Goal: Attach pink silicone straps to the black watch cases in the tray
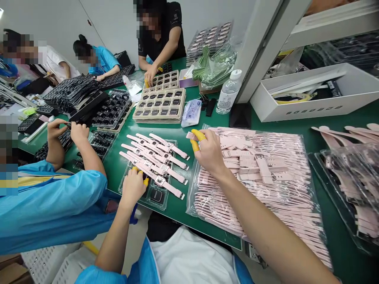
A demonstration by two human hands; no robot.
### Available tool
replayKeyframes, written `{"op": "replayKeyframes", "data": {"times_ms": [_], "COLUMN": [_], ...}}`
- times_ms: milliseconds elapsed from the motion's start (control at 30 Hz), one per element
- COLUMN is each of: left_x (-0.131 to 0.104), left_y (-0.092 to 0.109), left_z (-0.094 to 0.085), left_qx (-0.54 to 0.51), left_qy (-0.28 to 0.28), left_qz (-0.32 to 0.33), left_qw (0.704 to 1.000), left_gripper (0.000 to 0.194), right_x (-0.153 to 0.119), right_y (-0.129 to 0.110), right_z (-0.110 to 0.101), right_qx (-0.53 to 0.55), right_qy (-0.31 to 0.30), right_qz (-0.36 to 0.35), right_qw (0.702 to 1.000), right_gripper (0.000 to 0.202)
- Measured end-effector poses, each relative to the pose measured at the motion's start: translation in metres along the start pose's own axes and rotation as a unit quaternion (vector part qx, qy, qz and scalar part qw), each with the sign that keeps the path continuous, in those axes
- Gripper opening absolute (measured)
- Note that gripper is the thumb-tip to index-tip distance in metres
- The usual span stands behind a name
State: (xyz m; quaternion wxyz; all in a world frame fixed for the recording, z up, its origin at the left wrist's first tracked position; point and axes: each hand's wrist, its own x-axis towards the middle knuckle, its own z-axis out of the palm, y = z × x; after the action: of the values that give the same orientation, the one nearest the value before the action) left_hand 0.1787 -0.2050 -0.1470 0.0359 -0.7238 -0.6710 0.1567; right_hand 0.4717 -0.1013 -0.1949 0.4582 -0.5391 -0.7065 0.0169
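Note:
My left hand point(134, 185), with yellow finger cots, rests on the near end of a row of several pink-strapped watches point(156, 157) lying across a clear tray point(154, 197). Its fingers touch the nearest watch. My right hand point(207, 152), also with yellow finger cots, pinches a pink strap piece point(190, 135) at the left edge of a big clear bag of pink straps point(266, 177). A dark watch body point(156, 195) sits in the tray below the straps.
A co-worker's hands point(66, 132) in blue sleeves work at black trays on the left. A person in black reaches into beige trays of watch bodies point(161, 104). A water bottle point(228, 92), a white box point(310, 98) and more pink straps point(349, 173) lie to the right.

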Motion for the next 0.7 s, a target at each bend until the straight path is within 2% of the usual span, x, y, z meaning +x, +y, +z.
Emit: {"op": "replayKeyframes", "data": {"times_ms": [133,233,300,367,400,467,567,600,633,700], "left_x": [-0.002,-0.005,-0.007,-0.009,-0.01,-0.01,0.001,0.008,0.018,0.046], "left_y": [0.002,-0.008,-0.019,-0.029,-0.032,-0.03,-0.006,0.006,0.019,0.044], "left_z": [0.012,0.026,0.032,0.032,0.029,0.016,-0.015,-0.025,-0.035,-0.05], "left_qx": [-0.009,-0.033,-0.102,-0.222,-0.296,-0.457,-0.645,-0.676,-0.694,-0.704], "left_qy": [0.044,0.082,0.107,0.135,0.149,0.173,0.187,0.18,0.169,0.148], "left_qz": [-0.011,-0.005,0.001,-0.016,-0.028,-0.036,0.03,0.061,0.092,0.14], "left_qw": [0.999,0.996,0.989,0.965,0.943,0.872,0.741,0.712,0.694,0.68], "left_gripper": [0.023,0.023,0.019,0.013,0.011,0.017,0.025,0.026,0.027,0.025], "right_x": [0.001,0.001,0.001,0.0,-0.001,-0.003,-0.007,-0.008,-0.009,-0.011], "right_y": [-0.007,-0.013,-0.016,-0.017,-0.018,-0.019,-0.022,-0.023,-0.024,-0.025], "right_z": [-0.004,-0.008,-0.01,-0.01,-0.009,-0.006,0.002,0.004,0.007,0.012], "right_qx": [0.06,0.101,0.123,0.135,0.139,0.147,0.201,0.23,0.262,0.319], "right_qy": [0.049,0.066,0.078,0.09,0.096,0.101,0.084,0.074,0.063,0.039], "right_qz": [-0.04,-0.065,-0.074,-0.076,-0.075,-0.065,-0.029,-0.007,0.021,0.083], "right_qw": [0.996,0.991,0.987,0.984,0.983,0.982,0.976,0.97,0.963,0.943], "right_gripper": [0.037,0.042,0.046,0.049,0.051,0.053,0.054,0.054,0.054,0.052]}}
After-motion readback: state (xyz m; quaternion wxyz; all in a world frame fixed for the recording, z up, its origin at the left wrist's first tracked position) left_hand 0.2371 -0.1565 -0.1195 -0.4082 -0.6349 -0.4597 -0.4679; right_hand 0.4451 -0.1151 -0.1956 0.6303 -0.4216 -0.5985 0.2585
